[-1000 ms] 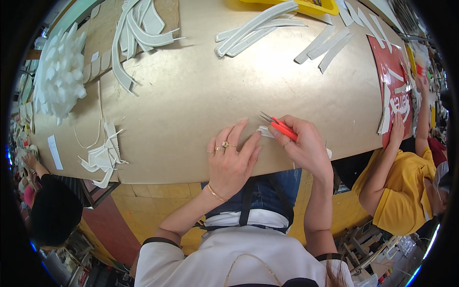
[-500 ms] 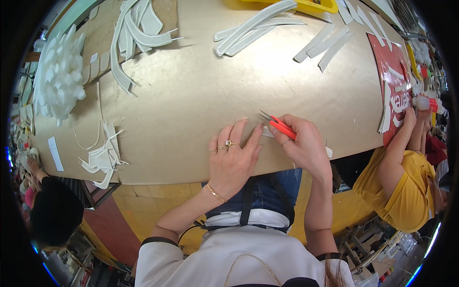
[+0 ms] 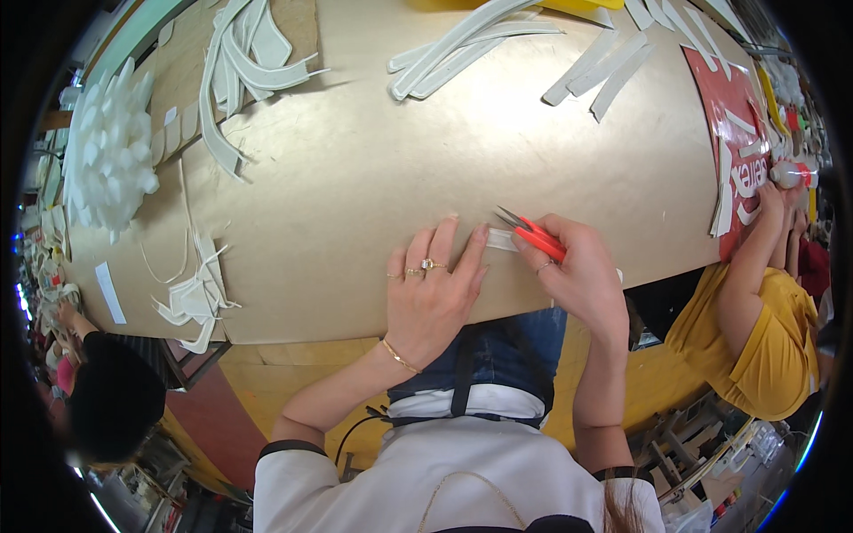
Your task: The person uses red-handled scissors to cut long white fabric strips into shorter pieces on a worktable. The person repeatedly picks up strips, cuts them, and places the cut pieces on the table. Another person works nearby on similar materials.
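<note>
My left hand (image 3: 433,280) lies flat on the brown tabletop (image 3: 338,204), fingers spread and pointing away from me. Rings show on its fingers. My right hand (image 3: 576,271) is closed around small red-handled thread snips (image 3: 539,240), whose dark pointed blades are parted and aim up and left. Between the two hands a short white strip (image 3: 502,240) lies on the table, its left end near my left index finger and its right end partly hidden by the snips and my right hand.
Curved white strips (image 3: 471,49) and grey-white straight strips (image 3: 582,71) lie at the far side. More curved pieces (image 3: 233,62) rest far left beside a white spiky heap (image 3: 108,142). Thin white offcuts (image 3: 197,289) lie left. A co-worker in yellow (image 3: 746,329) works right, near a red sheet (image 3: 724,133).
My right hand with the snips has shifted slightly right, uncovering more of the white strip. My left hand stays nearly in place. The whole view has shifted a little.
</note>
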`<action>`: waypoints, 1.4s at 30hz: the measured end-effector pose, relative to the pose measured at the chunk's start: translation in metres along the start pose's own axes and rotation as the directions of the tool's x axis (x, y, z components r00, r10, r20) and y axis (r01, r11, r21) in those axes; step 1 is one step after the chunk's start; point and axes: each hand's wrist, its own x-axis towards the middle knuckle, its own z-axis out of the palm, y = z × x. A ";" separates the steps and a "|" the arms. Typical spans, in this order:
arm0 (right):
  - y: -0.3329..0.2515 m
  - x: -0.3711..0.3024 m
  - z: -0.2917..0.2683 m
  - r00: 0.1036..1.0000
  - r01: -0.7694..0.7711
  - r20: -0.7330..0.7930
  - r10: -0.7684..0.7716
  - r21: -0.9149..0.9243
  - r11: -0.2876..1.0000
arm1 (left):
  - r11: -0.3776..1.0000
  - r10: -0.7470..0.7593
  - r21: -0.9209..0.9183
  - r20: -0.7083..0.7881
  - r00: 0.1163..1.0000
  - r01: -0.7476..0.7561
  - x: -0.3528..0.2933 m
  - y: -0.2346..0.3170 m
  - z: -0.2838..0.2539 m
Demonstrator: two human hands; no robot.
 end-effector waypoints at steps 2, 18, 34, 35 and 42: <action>0.003 -0.004 -0.003 0.999 -0.035 0.001 0.035 0.038 0.999 | 1.000 0.004 0.015 0.002 1.000 -0.004 0.001 0.001 0.000; 0.010 -0.005 0.000 0.991 -0.085 -0.099 0.090 0.057 0.995 | 0.990 0.042 0.131 0.024 0.999 -0.045 0.004 0.003 -0.002; 0.012 -0.027 -0.004 0.974 -0.094 -0.209 0.087 -0.026 0.995 | 0.981 0.053 -0.193 0.210 0.976 -0.012 -0.002 0.033 0.007; 0.016 -0.036 -0.009 0.969 -0.085 -0.234 0.081 -0.004 0.996 | 0.983 0.049 -0.182 0.228 0.972 -0.007 -0.002 0.034 0.006; 0.063 -0.082 -0.056 0.907 -0.196 -0.268 0.325 0.413 0.889 | 0.994 0.035 -0.105 0.228 0.973 -0.011 0.001 0.039 0.005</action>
